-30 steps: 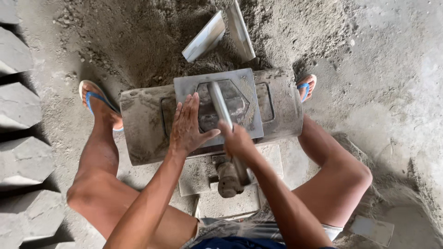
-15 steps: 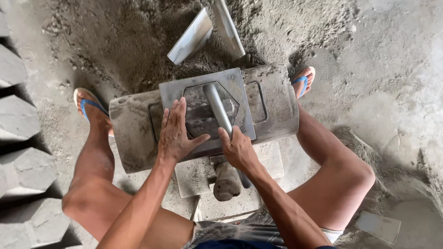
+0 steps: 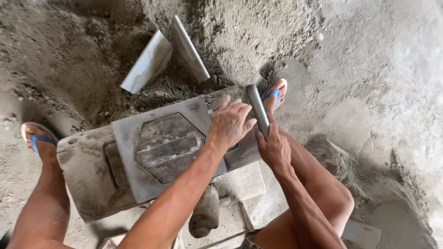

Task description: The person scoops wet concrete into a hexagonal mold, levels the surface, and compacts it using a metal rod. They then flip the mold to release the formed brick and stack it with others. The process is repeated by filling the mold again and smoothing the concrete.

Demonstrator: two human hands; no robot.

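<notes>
A grey metal plate (image 3: 134, 138) with a hexagonal mould (image 3: 168, 147) packed with damp grey mix lies on a thick concrete block (image 3: 85, 170) between my legs. My left hand (image 3: 229, 123) rests flat, fingers spread, on the plate's right end. My right hand (image 3: 274, 148) is closed around the lower end of a short steel bar (image 3: 257, 107). The bar stands tilted just off the plate's right edge, beside my left fingers.
Two flat metal pieces (image 3: 148, 62) (image 3: 189, 48) lie stuck in the sand heap (image 3: 240, 37) behind the block. My feet in blue sandals (image 3: 39, 138) (image 3: 275, 93) flank the block. A rounded grey lump (image 3: 205, 213) and pale slabs (image 3: 240, 184) sit in front.
My right hand has carried the bar from the middle of the mould to the plate's right edge. My left hand has slid from the mould to the plate's right end.
</notes>
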